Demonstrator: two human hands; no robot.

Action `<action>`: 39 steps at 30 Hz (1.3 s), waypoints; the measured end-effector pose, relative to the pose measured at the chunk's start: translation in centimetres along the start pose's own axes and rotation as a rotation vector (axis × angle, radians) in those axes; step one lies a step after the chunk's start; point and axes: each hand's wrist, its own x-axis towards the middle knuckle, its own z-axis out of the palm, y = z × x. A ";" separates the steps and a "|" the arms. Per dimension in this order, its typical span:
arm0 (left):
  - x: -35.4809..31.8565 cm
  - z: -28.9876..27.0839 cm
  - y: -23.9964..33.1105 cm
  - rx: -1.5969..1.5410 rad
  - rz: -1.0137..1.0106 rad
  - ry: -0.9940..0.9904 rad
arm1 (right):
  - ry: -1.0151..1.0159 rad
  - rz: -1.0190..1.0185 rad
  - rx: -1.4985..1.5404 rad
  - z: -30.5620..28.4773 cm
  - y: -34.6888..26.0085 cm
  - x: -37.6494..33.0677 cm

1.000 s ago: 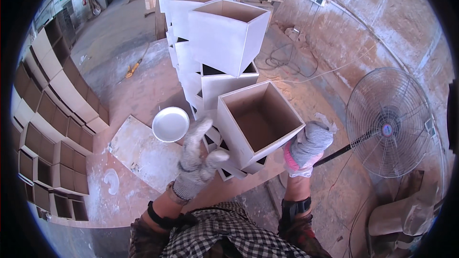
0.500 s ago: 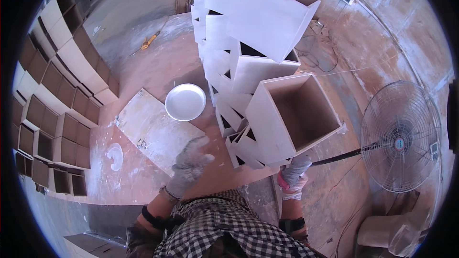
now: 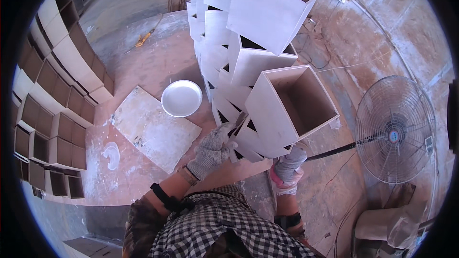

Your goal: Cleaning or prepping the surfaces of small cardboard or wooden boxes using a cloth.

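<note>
Wearing a grey knit glove, my left hand [image 3: 213,152] reaches to the lower left side of a stack of white box carcasses [image 3: 216,28]. Its fingers are bent and a little apart beside the small lower boxes [image 3: 246,139]; whether they touch is unclear. My gloved right hand [image 3: 292,161] is closed just below the near bottom corner of the nearest white box [image 3: 268,119], which lies tilted, its brown inside facing up. Pink and white material [image 3: 282,180] shows around that hand and wrist; what its fingers hold is hidden.
A round white basin [image 3: 181,98] sits beside a stained flat board [image 3: 158,129] on the floor. Stacked brown open boxes [image 3: 52,129] line the left. A large wire-caged fan [image 3: 394,131] stands right, its black pole [image 3: 334,152] reaching toward my right hand. A yellow tool [image 3: 143,39] lies farther back.
My left hand has moved right and slightly up, from over the board's corner to the lower boxes. My right hand stays by the nearest box's corner. The whole view has shifted slightly.
</note>
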 end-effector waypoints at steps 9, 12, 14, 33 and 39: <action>0.9 0.8 -2.0 0.057 0.152 0.031 | 0.213 -0.075 -0.020 0.5 2.6 -0.6; 1.2 0.4 -2.4 -0.068 0.094 -0.023 | 0.280 -0.008 0.082 0.9 2.6 -0.9; 1.3 1.0 -4.2 -0.113 0.054 -0.033 | 0.193 0.070 0.104 1.5 2.7 -1.1; 0.2 -0.2 0.7 0.096 0.289 0.206 | 0.234 -0.148 -0.059 3.0 0.8 -1.2; 0.0 0.1 0.4 0.034 0.275 0.193 | 0.253 -0.214 -0.476 2.7 1.1 -0.9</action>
